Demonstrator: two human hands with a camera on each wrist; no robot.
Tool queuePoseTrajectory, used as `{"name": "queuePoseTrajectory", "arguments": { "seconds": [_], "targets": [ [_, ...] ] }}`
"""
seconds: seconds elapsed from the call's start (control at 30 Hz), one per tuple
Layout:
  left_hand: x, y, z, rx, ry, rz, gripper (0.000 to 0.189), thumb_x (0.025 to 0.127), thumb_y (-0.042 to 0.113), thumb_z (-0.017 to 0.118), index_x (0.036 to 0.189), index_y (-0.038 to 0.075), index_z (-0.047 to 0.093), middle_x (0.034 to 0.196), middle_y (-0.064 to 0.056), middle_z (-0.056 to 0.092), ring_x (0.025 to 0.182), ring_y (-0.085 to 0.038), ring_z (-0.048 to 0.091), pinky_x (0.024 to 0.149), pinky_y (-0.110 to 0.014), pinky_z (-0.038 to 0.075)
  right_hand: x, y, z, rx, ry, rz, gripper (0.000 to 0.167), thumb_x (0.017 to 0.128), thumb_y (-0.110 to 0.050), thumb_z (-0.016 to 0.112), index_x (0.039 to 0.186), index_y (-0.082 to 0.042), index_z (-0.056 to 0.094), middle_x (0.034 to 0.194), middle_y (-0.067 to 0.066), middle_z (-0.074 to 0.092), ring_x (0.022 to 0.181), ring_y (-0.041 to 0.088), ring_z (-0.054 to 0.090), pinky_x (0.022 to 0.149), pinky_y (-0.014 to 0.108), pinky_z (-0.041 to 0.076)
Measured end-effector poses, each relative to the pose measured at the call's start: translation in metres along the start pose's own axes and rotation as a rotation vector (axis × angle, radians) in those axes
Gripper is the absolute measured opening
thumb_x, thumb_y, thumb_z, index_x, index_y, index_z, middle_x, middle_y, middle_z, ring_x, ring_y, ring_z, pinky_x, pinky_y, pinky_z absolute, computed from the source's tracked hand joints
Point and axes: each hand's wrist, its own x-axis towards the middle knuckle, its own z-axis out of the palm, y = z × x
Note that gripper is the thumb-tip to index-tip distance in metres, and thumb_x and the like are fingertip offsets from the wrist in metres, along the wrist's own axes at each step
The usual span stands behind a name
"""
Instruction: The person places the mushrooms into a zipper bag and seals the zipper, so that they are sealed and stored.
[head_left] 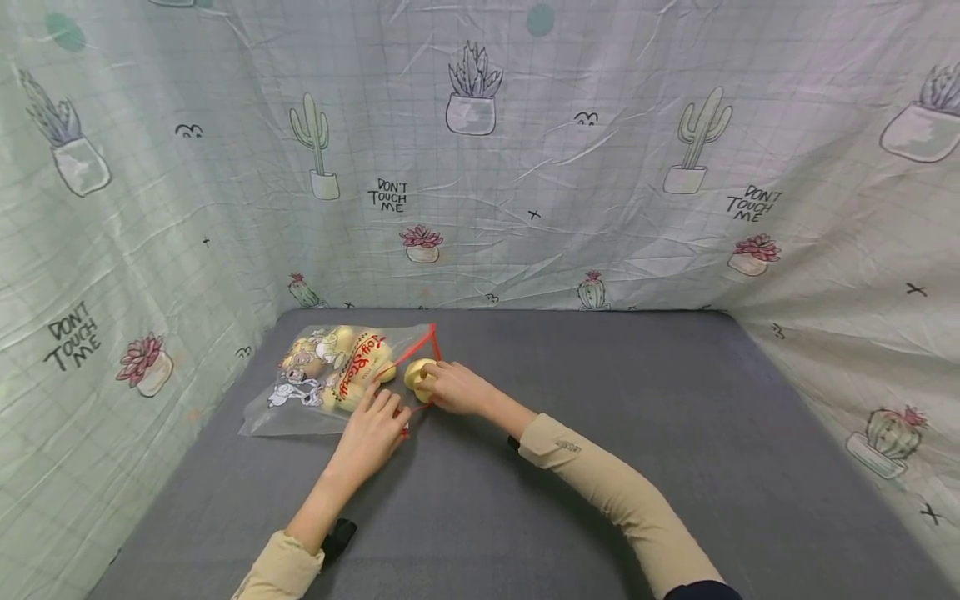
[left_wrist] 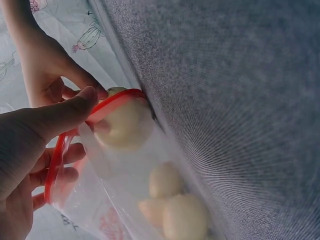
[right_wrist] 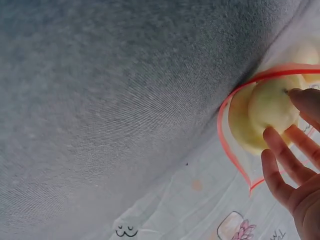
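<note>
A clear zip bag (head_left: 273, 421) with a red-edged mouth and a Toy Story print lies on its side on the grey surface, several pale yellow round fruits in it. My left hand (head_left: 372, 429) grips the near side of the red rim (left_wrist: 59, 150), thumb on one face and fingers on the other. At the held-apart mouth, my right hand (head_left: 459, 388) has its thumb and fingertips around a pale yellow apple-like fruit (right_wrist: 272, 107) with a small stem dip. Behind it, just inside the rim, sits another fruit (right_wrist: 241, 120), partly hidden.
Grey cloth (head_left: 600, 433) covers the table, which stretches off to the right of the bag. A pale curtain (head_left: 540, 250) printed with potted cacti hangs along the back and both sides. Deeper in the bag, more fruits (left_wrist: 185, 217) lie together.
</note>
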Motion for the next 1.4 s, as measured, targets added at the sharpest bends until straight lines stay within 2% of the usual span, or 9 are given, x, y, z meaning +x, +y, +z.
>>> {"name": "queuePoseTrajectory", "arguments": {
  "seconds": [0.13,0.37,0.53,0.63,0.83,1.03,1.4],
  "targets": [
    [-0.001,0.0,0.001,-0.002,0.001,0.002,0.034,0.059,0.029,0.079,0.083,0.011,0.063,0.086,-0.008,0.057,0.089,-0.025,0.051,0.1,-0.046,0.033,-0.003,-0.003,0.001,-0.003,-0.003,-0.017,0.031,0.086,-0.022,0.057,0.117,-0.02,0.057,0.113,0.0,0.054,0.092,0.013,0.058,0.061,0.024,0.045],
    [-0.001,0.0,0.002,-0.022,0.009,-0.004,0.033,0.059,0.028,0.079,0.083,0.011,0.063,0.086,-0.008,0.057,0.09,-0.026,0.051,0.1,-0.046,0.032,-0.004,-0.01,0.005,0.014,0.021,-0.033,0.019,0.089,-0.026,0.052,0.104,-0.02,0.062,0.109,0.0,0.054,0.083,0.011,0.059,0.058,0.027,0.045],
    [-0.002,0.0,0.002,-0.021,0.022,-0.001,0.034,0.058,0.027,0.08,0.082,0.011,0.063,0.085,-0.008,0.057,0.089,-0.026,0.051,0.1,-0.045,0.032,-0.001,-0.01,0.006,-0.017,-0.006,-0.002,0.028,0.09,-0.029,0.049,0.116,-0.025,0.058,0.108,0.001,0.052,0.075,0.009,0.056,0.051,0.023,0.041],
    [-0.002,0.0,0.001,-0.017,0.031,0.004,0.033,0.058,0.026,0.079,0.082,0.011,0.063,0.084,-0.008,0.056,0.088,-0.026,0.051,0.1,-0.045,0.032,0.001,-0.008,0.007,-0.018,-0.036,0.024,0.029,0.09,-0.029,0.049,0.118,-0.027,0.058,0.108,0.001,0.051,0.075,0.009,0.056,0.051,0.023,0.041],
    [-0.001,-0.001,-0.001,-0.014,0.022,0.012,0.033,0.059,0.025,0.079,0.085,0.011,0.063,0.084,-0.007,0.056,0.088,-0.025,0.051,0.102,-0.045,0.031,0.008,-0.005,0.01,-0.07,-0.04,0.037,0.026,0.089,-0.031,0.051,0.113,-0.028,0.06,0.111,0.0,0.051,0.087,0.014,0.056,0.06,0.029,0.045],
    [-0.001,0.0,-0.001,-0.032,0.025,0.017,0.033,0.059,0.027,0.079,0.083,0.011,0.063,0.084,-0.007,0.056,0.088,-0.026,0.051,0.101,-0.045,0.031,0.013,0.0,0.014,-0.162,-0.045,0.012,0.03,0.089,-0.031,0.052,0.118,-0.029,0.057,0.125,0.001,0.049,0.101,0.015,0.056,0.068,0.032,0.048],
    [0.003,-0.003,-0.001,-0.039,0.033,0.013,0.036,0.057,0.028,0.081,0.083,0.01,0.064,0.086,-0.009,0.057,0.089,-0.027,0.05,0.1,-0.045,0.032,0.019,0.006,0.015,-0.168,-0.035,0.001,0.034,0.087,-0.034,0.053,0.12,-0.028,0.056,0.128,0.0,0.047,0.104,0.014,0.055,0.07,0.031,0.049]
  ]
}}
